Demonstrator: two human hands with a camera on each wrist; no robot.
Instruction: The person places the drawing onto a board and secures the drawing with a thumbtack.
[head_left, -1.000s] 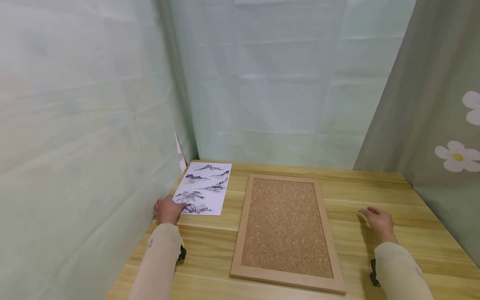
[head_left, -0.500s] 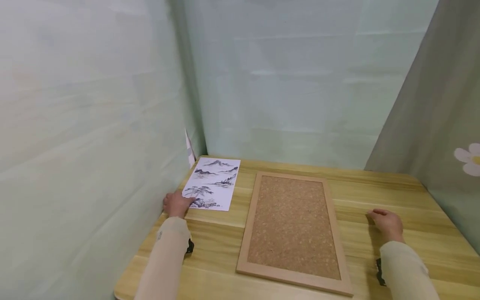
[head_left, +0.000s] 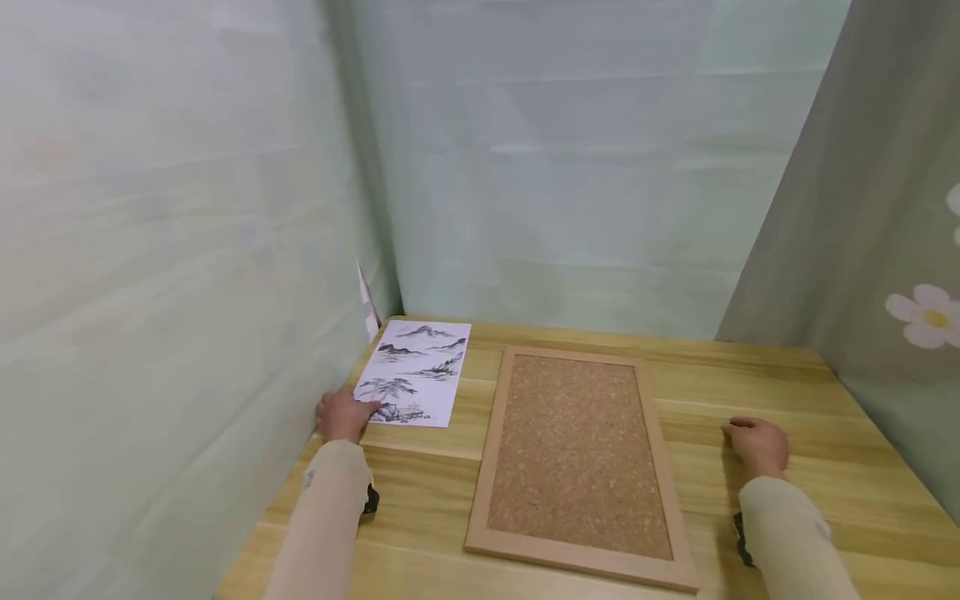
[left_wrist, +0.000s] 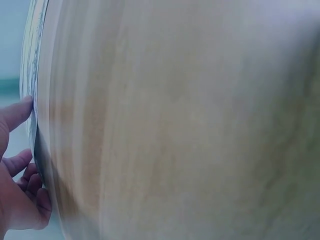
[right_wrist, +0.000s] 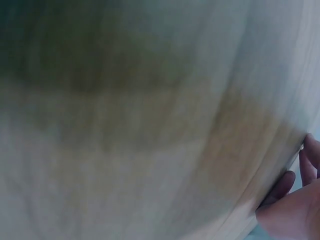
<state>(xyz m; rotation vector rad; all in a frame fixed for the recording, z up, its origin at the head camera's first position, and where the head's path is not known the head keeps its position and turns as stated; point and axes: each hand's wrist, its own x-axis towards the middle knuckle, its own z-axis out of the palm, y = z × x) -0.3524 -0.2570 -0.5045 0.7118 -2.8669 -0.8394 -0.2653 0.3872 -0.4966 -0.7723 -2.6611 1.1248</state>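
Note:
A white sheet of paper (head_left: 423,354) printed with ink-style mountains and pine trees lies at the table's back left. My left hand (head_left: 343,415) is at its near left corner and pinches it, thumb over the printed face, fingers at the edge. In the left wrist view the paper (left_wrist: 32,60) is seen almost edge-on, beside the thumb. A wood-framed cork board (head_left: 577,454) lies flat in the middle. To its right, low over the table, my right hand (head_left: 761,443) brings thumb and forefinger together on a small thing, mostly hidden; I cannot tell its kind.
The wood-grain table (head_left: 420,483) meets a pale green cloth wall (head_left: 187,292) on the left and another hanging (head_left: 555,183) at the back. A grey-green curtain (head_left: 862,208) with white flowers closes off the right side. Dark wrist devices show under both sleeves.
The view has shifted sideways and back slightly. The paper, the cork board and both hands keep nearly the same places; the left hand stays at the paper's corner.

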